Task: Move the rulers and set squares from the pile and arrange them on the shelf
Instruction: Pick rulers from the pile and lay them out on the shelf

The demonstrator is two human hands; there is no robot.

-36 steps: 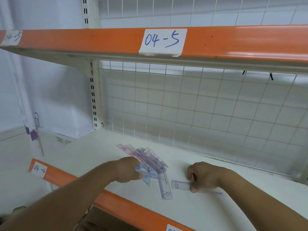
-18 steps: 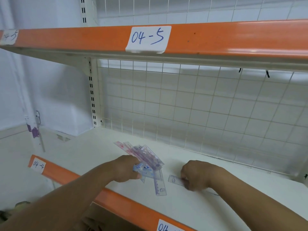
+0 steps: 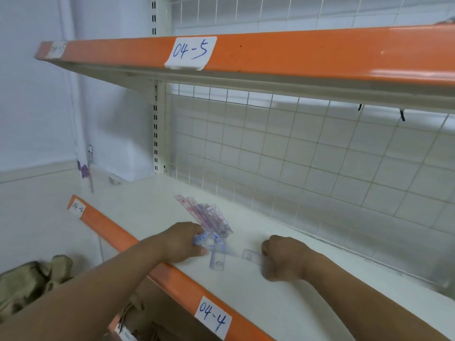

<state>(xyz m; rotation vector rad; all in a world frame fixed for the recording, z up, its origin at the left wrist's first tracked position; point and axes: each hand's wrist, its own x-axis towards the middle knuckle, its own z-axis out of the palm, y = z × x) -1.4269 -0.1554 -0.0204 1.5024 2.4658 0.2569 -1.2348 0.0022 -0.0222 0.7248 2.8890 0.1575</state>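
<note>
gripping a fanned bundle of rulers (image 3: 209,217), your left hand (image 3: 183,242) curls its fingers and thumb round the bundle's near end, above the near left part of the shelf (image 3: 270,303). the rulers are thin, flat strips of see-through plastic, some tinted pink and some blue-violet, with printed marks too blurred to read. they spread up and away to the far left. one blue-tinted ruler (image 3: 217,262) points the other way, towards you, with its tip at the shelf surface. you cannot tell whether set squares are among them.

just to the right, a clear ruler (image 3: 251,257) lies flat on the shelf. your right hand (image 3: 283,259) sits on its right end with the fingers curled down over it, knuckles up. its left end pokes out bare, near the bundle but apart from it.

the shelf top is matt white and faintly grainy. its front lip (image 3: 172,271) is smooth, glossy orange metal with a white paper label (image 3: 213,317) handwritten "04-4" in blue. the back is a cream wire grid (image 3: 320,168) of square cells. a cream slotted post (image 3: 155,124) stands at the far left corner. overhead runs an upper shelf (image 3: 295,52) with the same orange lip and a label (image 3: 190,51) reading "04-5".

low on the left lies crumpled olive cloth (image 3: 29,281).
</note>
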